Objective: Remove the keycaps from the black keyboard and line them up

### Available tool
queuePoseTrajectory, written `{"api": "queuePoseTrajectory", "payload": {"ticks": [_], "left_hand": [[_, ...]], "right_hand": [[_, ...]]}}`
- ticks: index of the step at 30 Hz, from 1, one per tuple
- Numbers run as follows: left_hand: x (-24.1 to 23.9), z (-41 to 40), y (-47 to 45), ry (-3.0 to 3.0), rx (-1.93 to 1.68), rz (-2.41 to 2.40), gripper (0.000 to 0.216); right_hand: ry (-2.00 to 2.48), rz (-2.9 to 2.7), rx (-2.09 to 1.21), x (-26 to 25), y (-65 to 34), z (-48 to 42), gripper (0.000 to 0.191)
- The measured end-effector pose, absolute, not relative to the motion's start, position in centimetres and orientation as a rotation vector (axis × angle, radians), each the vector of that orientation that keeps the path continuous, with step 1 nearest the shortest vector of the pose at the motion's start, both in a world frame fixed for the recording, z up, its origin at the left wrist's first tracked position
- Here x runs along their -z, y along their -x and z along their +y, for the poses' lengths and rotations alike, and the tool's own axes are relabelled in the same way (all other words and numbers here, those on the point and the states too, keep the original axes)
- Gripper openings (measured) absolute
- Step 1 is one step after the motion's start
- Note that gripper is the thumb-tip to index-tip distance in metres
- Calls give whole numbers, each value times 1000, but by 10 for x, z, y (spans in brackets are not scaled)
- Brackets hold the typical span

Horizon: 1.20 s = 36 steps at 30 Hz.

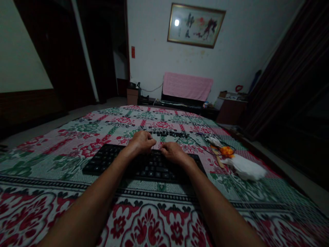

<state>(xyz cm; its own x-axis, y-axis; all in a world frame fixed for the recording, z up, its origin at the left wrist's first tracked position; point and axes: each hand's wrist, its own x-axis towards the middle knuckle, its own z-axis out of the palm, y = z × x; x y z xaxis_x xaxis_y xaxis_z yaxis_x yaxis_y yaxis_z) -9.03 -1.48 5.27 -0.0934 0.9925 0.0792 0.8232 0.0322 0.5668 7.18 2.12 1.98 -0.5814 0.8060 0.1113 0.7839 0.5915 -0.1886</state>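
Observation:
A black keyboard (108, 161) lies on a bed covered with a floral red, green and white sheet (51, 171). Both my hands rest over its far edge. My left hand (141, 141) is curled into a loose fist above the keys. My right hand (172, 152) is also curled, fingers pressed together just beside the left. What the fingers pinch is too small and dark to name. A row of loose black keycaps (168, 133) lies just beyond the hands.
A thin black cable (199, 144) runs to the right. A white cloth (244, 167), an orange object (226, 150) and a wooden stick lie on the sheet at right. A pink-covered low cabinet (187, 85) stands against the far wall under a framed picture (195, 24).

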Motion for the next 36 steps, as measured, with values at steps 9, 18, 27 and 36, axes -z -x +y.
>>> {"api": "queuePoseTrajectory", "payload": {"ticks": [9,18,27,36], "left_hand": [[-56,-22,73,-2084,-616,2141,28],[-49,-21,67,-2129,-601,2292,29],[-50,-22,65,-2117,-623,2317,25],[-74,-28,65,-2027,-706,2250,25]], "right_hand": [[1385,-2581,-170,-13,-69,19,27],[1399,-2564,-166,-10,-67,18,25],[1398,-2565,-170,-11,-65,18,23],[1417,-2515,-183,-8,-65,18,25]]}}
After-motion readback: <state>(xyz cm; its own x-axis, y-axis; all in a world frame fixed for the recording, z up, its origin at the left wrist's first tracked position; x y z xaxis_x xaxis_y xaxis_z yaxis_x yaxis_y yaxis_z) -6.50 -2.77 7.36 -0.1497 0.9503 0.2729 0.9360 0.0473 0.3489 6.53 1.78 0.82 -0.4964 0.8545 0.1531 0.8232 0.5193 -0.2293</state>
